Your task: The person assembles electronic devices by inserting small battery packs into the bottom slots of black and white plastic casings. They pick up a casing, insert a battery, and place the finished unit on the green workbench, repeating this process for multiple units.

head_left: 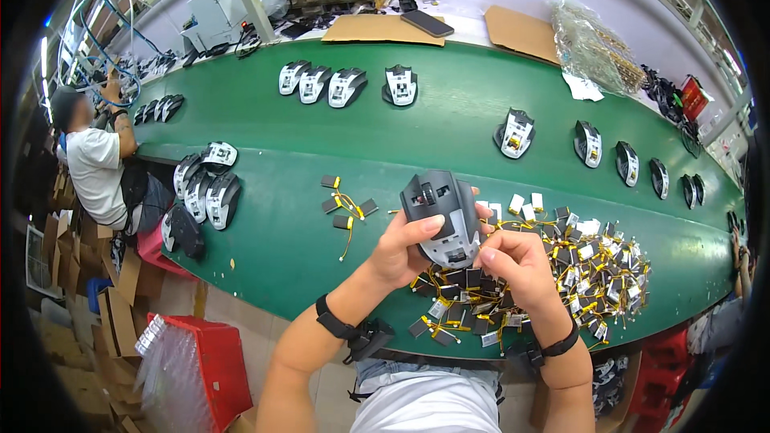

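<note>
A red crate stands near brown cardboard boxes.

My left hand grips firmly, thumb laid across top, fingers wrapped beneath, fingertips showing just above right hand. Right thumb and forefinger nearly meet; can't tell if anything sits between. Left forearm slants up toward its hand, elbow bent; right forearm rises steeper below its own.

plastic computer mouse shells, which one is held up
The black-and-grey shell in the left hand; the black-and-white shells in the far row rest on the green tabletop.
</note>
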A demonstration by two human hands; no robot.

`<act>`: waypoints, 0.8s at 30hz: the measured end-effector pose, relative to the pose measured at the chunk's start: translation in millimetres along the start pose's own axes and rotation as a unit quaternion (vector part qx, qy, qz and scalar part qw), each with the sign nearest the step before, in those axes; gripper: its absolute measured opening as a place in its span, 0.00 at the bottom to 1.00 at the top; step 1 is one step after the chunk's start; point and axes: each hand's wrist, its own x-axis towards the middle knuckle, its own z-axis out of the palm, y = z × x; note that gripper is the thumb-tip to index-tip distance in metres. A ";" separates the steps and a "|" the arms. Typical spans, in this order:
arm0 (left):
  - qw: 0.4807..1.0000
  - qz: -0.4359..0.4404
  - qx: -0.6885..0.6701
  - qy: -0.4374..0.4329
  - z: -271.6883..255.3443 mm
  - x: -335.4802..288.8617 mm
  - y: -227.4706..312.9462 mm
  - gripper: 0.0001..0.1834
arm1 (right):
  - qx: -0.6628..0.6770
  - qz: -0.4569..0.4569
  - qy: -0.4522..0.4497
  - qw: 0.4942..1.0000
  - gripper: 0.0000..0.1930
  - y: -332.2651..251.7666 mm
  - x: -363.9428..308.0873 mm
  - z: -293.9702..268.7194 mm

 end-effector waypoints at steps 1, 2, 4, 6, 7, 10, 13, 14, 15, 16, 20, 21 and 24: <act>1.000 -0.003 -0.015 -0.015 -1.4 -1.4 -1.3 0.35 | -0.006 -0.008 0.020 1.000 0.07 2.3 -0.2 0.3; 0.999 -0.004 -0.029 -0.033 -3.3 -0.5 -1.3 0.33 | -0.013 -0.019 0.039 0.999 0.07 3.8 1.1 0.1; 0.998 0.000 -0.035 -0.050 -5.1 1.2 -2.4 0.31 | -0.047 -0.038 0.084 0.995 0.06 3.0 0.2 1.6; 0.999 0.007 -0.016 -0.047 -6.2 3.2 -6.3 0.31 | -0.094 -0.054 0.135 0.985 0.06 4.1 -1.0 6.5; 0.999 0.009 -0.010 -0.029 -4.4 4.1 -5.5 0.30 | -0.144 -0.093 0.171 0.970 0.05 2.1 0.5 8.9; 0.999 -0.016 0.035 -0.001 -5.0 -0.4 -4.1 0.36 | -0.236 -0.157 0.209 0.936 0.05 2.6 4.4 10.4; 0.999 -0.022 0.042 0.009 -1.6 -1.8 -5.5 0.35 | -0.221 -0.145 0.212 0.941 0.04 3.9 6.9 9.6; 0.999 -0.019 0.038 0.011 -1.4 -1.8 -8.3 0.34 | -0.230 -0.118 0.204 0.944 0.04 0.3 4.6 9.6; 0.999 -0.015 0.035 0.014 -1.8 -0.3 -8.3 0.32 | -0.192 -0.093 0.180 0.960 0.05 -1.0 3.2 6.1; 0.999 -0.014 0.030 0.023 -3.2 0.0 -8.1 0.32 | -0.152 -0.068 0.155 0.974 0.08 -2.2 2.3 -0.3; 0.999 0.002 0.017 0.039 -5.9 4.9 -6.2 0.31 | -0.124 -0.160 0.117 0.972 0.18 -7.7 8.1 -12.6; 0.999 0.005 0.009 0.045 -5.1 5.0 -4.8 0.31 | -0.158 -0.141 0.098 0.972 0.22 -10.2 4.9 -20.5; 0.999 0.014 0.000 0.047 -4.7 4.8 -2.7 0.32 | -0.185 -0.171 0.161 0.954 0.20 -17.4 -9.2 -40.3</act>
